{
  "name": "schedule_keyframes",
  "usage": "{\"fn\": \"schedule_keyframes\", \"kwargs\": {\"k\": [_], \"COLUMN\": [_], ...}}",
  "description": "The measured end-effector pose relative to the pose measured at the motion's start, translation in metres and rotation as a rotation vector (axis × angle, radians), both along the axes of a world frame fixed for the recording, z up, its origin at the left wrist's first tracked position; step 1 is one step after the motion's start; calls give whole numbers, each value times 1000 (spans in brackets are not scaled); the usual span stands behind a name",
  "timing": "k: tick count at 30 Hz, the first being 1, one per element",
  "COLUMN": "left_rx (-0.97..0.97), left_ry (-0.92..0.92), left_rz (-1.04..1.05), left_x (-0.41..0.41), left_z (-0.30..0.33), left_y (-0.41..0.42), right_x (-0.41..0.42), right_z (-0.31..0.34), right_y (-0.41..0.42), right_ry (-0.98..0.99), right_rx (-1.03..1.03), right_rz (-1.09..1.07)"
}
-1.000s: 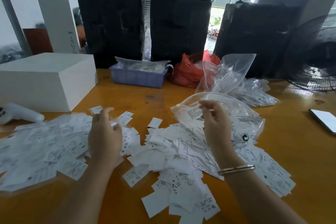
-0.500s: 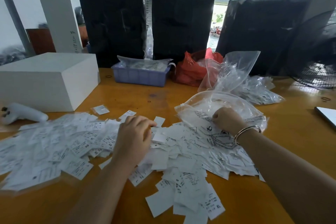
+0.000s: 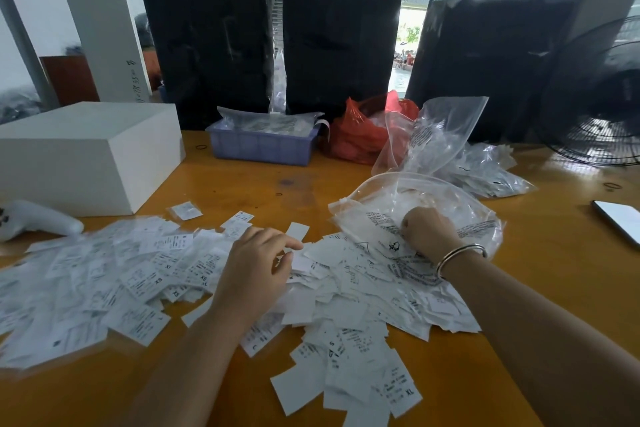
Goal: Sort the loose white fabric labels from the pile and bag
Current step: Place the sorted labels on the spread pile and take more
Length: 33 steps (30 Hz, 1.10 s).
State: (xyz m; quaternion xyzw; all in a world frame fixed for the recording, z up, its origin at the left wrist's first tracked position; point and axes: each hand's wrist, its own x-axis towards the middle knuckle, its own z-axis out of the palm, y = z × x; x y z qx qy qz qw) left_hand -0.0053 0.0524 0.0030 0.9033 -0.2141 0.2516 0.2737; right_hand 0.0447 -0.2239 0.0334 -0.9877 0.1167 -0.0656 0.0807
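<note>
Loose white fabric labels with printed sizes cover the orange table in two heaps: a blurred left pile and a middle pile. A clear printed zip bag lies puffed open at the middle pile's far right. My left hand rests on the labels between the piles, with its fingers relaxed and the index stretched forward. My right hand, with a bangle on the wrist, is curled into a fist at the bag's mouth and bunches the plastic. What lies under its fingers is hidden.
A white box and a white controller sit at the left. A lilac basket, a red bag and more clear bags stand behind. A phone and a fan are at the right, in front of black bales.
My left hand moved right from the left pile onto the middle labels. My right hand dropped from the raised bag rim into a fist at the bag's mouth.
</note>
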Motion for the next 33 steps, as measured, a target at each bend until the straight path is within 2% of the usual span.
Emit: {"fn": "schedule_keyframes", "kwargs": {"k": [4, 10, 13, 16, 21, 26, 28, 33], "left_rx": [-14, -21, -25, -28, -31, -39, -37, -54], "left_ry": [12, 7, 10, 15, 23, 26, 26, 45], "left_rz": [-1, 2, 9, 11, 11, 13, 11, 17], "left_x": [0, 1, 1, 1, 1, 2, 2, 3], "left_z": [0, 1, 0, 0, 1, 2, 2, 2], "left_y": [1, -1, 0, 1, 1, 0, 0, 1], "right_x": [-2, -6, -4, -1, 3, 4, 4, -4], "right_z": [2, 12, 15, 14, 18, 21, 23, 26], "right_y": [4, -4, -8, -12, -14, -14, -13, -6], "right_ry": [-94, -232, -271, -264, -66, -93, -99, -371], "right_rx": [11, 169, 111, -9, 44, 82, 36, -133], "right_rz": [-10, -12, -13, -35, 50, 2, -17, 19]}}
